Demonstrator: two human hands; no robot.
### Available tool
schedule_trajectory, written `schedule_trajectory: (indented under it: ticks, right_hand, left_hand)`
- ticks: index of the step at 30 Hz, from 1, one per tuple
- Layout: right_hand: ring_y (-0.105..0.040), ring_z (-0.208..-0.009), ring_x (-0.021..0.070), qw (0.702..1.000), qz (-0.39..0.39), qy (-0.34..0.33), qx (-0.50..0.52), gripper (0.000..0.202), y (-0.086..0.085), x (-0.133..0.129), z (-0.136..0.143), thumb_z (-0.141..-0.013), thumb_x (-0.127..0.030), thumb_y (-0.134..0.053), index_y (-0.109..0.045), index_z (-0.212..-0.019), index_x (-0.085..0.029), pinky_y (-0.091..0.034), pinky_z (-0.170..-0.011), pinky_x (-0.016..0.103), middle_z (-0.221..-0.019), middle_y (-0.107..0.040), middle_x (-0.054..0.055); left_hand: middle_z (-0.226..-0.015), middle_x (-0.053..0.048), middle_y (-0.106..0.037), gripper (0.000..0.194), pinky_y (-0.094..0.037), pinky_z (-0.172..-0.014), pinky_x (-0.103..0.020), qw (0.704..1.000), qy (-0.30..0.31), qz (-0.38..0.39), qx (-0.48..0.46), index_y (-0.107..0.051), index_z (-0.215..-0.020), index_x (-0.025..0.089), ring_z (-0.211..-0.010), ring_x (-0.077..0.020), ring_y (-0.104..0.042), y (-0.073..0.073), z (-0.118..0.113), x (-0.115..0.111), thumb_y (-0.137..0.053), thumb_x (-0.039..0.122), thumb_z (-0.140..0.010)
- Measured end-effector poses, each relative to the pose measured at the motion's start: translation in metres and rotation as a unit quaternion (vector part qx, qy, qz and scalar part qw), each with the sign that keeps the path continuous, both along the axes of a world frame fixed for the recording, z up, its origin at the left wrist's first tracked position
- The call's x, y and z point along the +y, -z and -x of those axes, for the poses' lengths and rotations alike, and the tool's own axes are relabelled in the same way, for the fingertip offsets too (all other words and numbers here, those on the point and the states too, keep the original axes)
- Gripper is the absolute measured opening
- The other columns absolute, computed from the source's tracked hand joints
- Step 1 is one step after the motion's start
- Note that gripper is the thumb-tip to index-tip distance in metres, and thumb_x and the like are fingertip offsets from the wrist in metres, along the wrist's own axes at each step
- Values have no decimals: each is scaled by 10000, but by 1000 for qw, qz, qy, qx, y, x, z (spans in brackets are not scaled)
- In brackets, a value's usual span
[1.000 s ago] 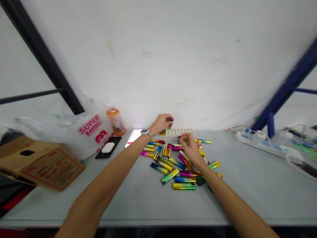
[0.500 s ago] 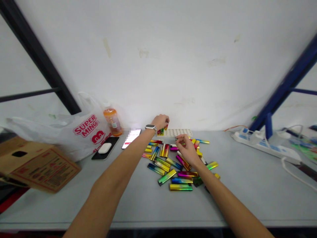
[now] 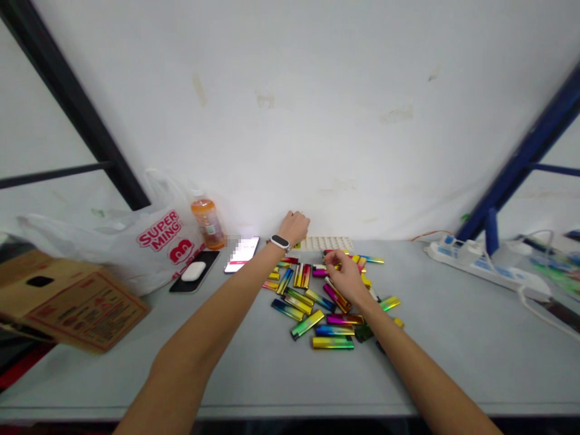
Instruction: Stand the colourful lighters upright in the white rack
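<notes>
My left hand [image 3: 295,228], with a watch on its wrist, is over the left end of a white tray with small holes [image 3: 333,243] by the wall. Its fingers curl down on the far side, so whatever they hold is hidden. Below the tray, my right hand [image 3: 343,272] has its fingers bent together over the upper part of a pile of shiny multicoloured lighters [image 3: 333,343]; anything between the fingertips is too small to make out. Several lighters lie loose in different directions on the grey table [image 3: 254,362].
On the left are a cardboard box [image 3: 86,308], a white plastic bag [image 3: 122,241], an orange bottle [image 3: 208,223], a white case [image 3: 193,271] on a dark phone, and a lit phone [image 3: 242,252]. A power strip [image 3: 489,267] lies on the right.
My left hand has turned over the tray's left end, and the colourful items beneath it are now mostly covered. My right hand's fingers have drawn in slightly.
</notes>
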State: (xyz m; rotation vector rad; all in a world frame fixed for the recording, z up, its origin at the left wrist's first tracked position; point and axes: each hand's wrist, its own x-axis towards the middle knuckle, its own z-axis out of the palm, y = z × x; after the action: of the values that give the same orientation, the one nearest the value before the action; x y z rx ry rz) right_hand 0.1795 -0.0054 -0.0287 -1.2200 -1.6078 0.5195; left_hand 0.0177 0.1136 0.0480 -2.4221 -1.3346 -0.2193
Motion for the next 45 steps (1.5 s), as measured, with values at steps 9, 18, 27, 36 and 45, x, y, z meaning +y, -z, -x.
schedule_trajectory:
  ticks: [9, 18, 27, 36, 45]
  right_hand:
    - [-608, -919, 265, 939, 66, 36, -336, 255, -25, -8, 28, -837, -334, -537, -727, -813, -166, -394, -825, 359, -894, -708, 131]
    - [-608, -1073, 360, 872, 148, 55, -462, 399, -35, 15, 55, -758, -421, -628, -761, -942, -92, -350, -960, 451, -987, -725, 238]
    - [-655, -813, 260, 924, 130, 60, -355, 307, -25, 29, 37, -797, -438, -581, -660, -701, -158, -401, -815, 358, -770, -715, 145]
    - [-585, -654, 165, 972, 113, -143, 152, 259, -16, 0, 21, -884, -487, -504, -435, -849, -240, -459, -565, 267, -681, -562, -34]
    - [-116, -367, 44, 873, 271, -191, 359, 503, -29, -18, 25, -770, -705, -522, -482, -692, -210, -57, -363, 197, -466, -265, -114]
  left_hand:
    - [-1099, -133, -671, 268, -391, -914, -419, 990, 17, -47, -130, -626, -1082, 132, -1050, -256, -570, -5, 17, -39, -405, 127, -931]
    - [-921, -46, -682, 205, -475, -885, -354, 924, 16, 1, -382, -629, -878, 190, -954, -206, -580, 42, 52, -92, -447, 96, -892]
    - [-911, -39, -704, 223, -486, -855, -348, 917, 6, 82, -390, -654, -869, 197, -923, -203, -608, 77, 57, -93, -456, 96, -886]
    - [-902, -54, -696, 198, -466, -864, -362, 946, 38, 76, -314, -670, -858, 191, -918, -216, -600, 80, 50, -99, -489, 112, -876]
    - [-900, -66, -670, 207, -462, -861, -366, 950, 69, 83, -293, -659, -851, 183, -909, -212, -584, 81, 35, -106, -467, 122, -900]
